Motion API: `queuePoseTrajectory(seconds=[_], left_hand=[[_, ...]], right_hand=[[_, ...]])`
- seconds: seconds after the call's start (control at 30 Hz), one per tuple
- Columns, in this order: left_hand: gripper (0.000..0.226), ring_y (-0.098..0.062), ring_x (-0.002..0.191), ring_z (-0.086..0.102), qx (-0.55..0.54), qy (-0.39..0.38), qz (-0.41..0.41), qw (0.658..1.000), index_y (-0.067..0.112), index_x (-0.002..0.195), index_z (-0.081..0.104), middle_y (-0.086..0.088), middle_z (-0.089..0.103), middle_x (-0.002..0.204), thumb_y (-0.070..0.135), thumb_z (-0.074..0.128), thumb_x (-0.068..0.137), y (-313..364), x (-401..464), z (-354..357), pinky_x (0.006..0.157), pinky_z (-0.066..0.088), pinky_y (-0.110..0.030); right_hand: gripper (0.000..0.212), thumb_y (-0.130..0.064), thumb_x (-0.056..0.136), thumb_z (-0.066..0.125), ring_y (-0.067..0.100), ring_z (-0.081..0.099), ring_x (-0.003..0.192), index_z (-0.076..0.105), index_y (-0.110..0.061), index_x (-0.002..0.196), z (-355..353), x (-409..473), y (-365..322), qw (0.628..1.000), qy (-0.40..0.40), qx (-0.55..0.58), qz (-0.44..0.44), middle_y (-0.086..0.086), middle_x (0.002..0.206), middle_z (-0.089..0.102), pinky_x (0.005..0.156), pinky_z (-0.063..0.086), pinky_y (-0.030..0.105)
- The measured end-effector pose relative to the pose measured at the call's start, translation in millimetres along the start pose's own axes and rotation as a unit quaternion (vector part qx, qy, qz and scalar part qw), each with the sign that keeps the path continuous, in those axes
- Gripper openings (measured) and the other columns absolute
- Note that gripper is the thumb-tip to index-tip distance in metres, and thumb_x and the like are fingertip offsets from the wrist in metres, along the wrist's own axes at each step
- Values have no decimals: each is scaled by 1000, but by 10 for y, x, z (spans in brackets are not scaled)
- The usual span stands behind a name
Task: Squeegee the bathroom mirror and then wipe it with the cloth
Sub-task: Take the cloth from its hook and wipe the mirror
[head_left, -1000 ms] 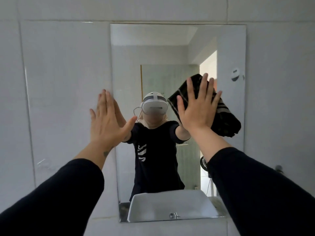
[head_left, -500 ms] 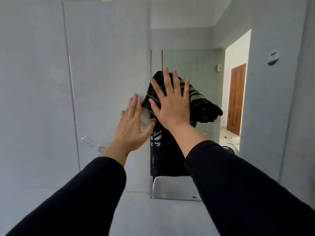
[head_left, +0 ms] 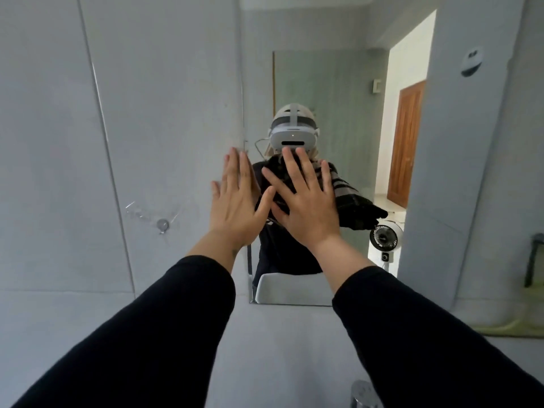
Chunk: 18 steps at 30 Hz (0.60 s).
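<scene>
The bathroom mirror (head_left: 338,92) hangs on a pale tiled wall and fills the upper right of the head view. My right hand (head_left: 306,207) lies flat with fingers spread, pressing a dark cloth with pale stripes (head_left: 350,198) against the glass near the mirror's left side. The cloth sticks out to the right of the hand. My left hand (head_left: 235,201) rests flat and empty on the mirror's left edge, beside the right hand. No squeegee is in view.
A clear suction hook (head_left: 162,224) sticks to the wall tile left of the mirror. The top of a chrome tap (head_left: 363,393) shows at the bottom edge. Reflected in the mirror are a small fan (head_left: 384,237) and a wooden door (head_left: 407,142).
My right hand has slid the cloth from the mirror's upper right across to its left side and slightly down. My left hand stayed at the left edge. The view turned left.
</scene>
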<state>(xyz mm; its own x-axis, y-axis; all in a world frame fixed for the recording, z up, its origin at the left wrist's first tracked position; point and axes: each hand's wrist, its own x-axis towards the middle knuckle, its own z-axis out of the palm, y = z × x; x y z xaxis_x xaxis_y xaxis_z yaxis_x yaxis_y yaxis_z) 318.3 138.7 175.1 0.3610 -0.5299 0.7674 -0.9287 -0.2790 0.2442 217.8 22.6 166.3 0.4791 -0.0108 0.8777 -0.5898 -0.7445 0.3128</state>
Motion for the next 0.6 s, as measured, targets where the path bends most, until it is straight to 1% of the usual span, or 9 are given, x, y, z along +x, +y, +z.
queuePoseTrajectory(seconds=[0.07,0.17,0.27,0.43,0.53,0.6], left_hand=[[82,-14,145,-18,-3,5,-12,1000,14,149,-15,-1,-19,159,57,29,95,57,-58,90,119,1,-50],[88,-13,145,-19,-9,7,-30,999,13,148,-17,0,-22,158,63,30,93,113,-104,182,118,0,-49],[93,-15,145,-20,-4,10,-38,999,12,148,-18,-2,-23,158,67,32,91,152,-97,221,119,2,-51],[103,-14,145,-17,-9,32,-51,998,10,148,-15,-2,-19,159,72,37,85,196,-96,273,119,7,-53],[108,-13,145,-17,-2,41,-59,997,11,148,-16,-1,-19,159,75,41,82,210,-89,312,119,7,-51],[109,-13,145,-17,-3,50,-65,997,12,148,-17,-1,-19,159,75,42,81,224,-86,336,120,6,-49]], right_hand=[[56,-53,95,36,28,14,146,25,-36,148,-5,-96,172,1000,6,-12,12,7,159,17,116,11,55],[57,-52,95,35,30,12,147,21,-37,149,-46,-266,494,999,-4,-26,36,8,159,15,115,12,56],[56,-50,96,35,31,12,146,22,-36,149,-75,-478,879,995,-5,-32,91,10,159,16,114,14,58],[54,-45,97,38,34,11,146,26,-34,148,-89,-827,1539,985,11,-32,167,14,158,16,113,9,61],[54,-44,97,36,35,11,145,25,-32,148,-81,-992,1746,975,21,-26,220,16,158,16,113,11,62],[54,-43,97,36,36,12,145,26,-31,148,-40,-1126,1792,974,26,-21,224,16,157,17,113,10,62]])
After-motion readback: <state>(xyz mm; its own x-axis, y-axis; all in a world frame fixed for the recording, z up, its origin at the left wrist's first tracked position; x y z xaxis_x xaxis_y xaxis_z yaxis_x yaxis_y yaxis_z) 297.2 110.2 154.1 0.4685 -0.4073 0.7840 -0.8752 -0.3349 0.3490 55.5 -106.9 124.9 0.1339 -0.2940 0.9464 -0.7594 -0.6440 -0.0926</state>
